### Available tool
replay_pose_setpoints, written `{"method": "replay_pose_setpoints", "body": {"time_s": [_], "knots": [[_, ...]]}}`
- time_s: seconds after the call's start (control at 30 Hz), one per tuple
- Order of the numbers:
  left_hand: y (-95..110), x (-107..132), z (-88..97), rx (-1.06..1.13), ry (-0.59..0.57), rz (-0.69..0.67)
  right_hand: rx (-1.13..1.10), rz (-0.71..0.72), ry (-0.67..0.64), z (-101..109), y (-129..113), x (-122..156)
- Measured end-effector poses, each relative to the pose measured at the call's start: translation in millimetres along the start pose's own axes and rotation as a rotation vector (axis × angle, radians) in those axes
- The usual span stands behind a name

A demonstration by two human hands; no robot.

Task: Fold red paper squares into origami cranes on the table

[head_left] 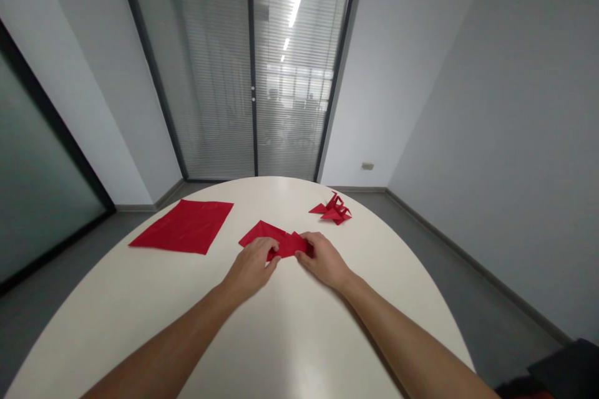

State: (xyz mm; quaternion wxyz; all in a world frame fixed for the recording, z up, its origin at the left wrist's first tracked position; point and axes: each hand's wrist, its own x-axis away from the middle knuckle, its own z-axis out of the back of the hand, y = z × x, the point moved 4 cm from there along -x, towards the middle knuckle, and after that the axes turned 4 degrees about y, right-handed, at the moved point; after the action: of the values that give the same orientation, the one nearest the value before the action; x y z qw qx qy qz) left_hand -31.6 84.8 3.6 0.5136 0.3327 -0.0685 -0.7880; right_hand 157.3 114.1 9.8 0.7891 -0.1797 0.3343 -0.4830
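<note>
A partly folded sheet of red paper [285,242] lies on the white table in front of me. My left hand [256,262] is closed on its left part, thumb and fingers pinching the near edge. On the right end, my right hand [325,257] grips the paper between thumb and curled fingers. One corner of the sheet points up and away beyond my left hand. The fingers cover some of the folds, so their exact shape is hard to make out.
Flat red paper [187,227] lies at the left of the round white table [281,336]. Folded red origami figures [334,211], apparently cranes, stand at the far right. A dark object [568,368] is at the lower right, beyond the table. Glass panels with blinds [210,75] rise behind.
</note>
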Motion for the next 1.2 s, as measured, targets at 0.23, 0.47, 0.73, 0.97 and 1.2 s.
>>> {"method": "replay_pose_setpoints", "body": {"time_s": [0.23,0.47,0.73,0.97,1.2], "knots": [[3,-3,12.7,-0.065,0.116,0.065,-0.169,0.065,0.038,10,-7,-1],[9,-3,17.5,-0.021,0.159,-0.011,-0.198,0.114,0.103,16,-4,-1],[4,-1,16.3,0.077,0.204,-0.014,-0.290,0.168,0.072,17,-5,0],[3,-2,15.7,0.186,0.219,-0.068,-0.262,0.243,0.067,17,-5,0],[2,-3,18.0,0.277,0.259,-0.124,-0.281,0.264,0.097,17,-3,-2]]}}
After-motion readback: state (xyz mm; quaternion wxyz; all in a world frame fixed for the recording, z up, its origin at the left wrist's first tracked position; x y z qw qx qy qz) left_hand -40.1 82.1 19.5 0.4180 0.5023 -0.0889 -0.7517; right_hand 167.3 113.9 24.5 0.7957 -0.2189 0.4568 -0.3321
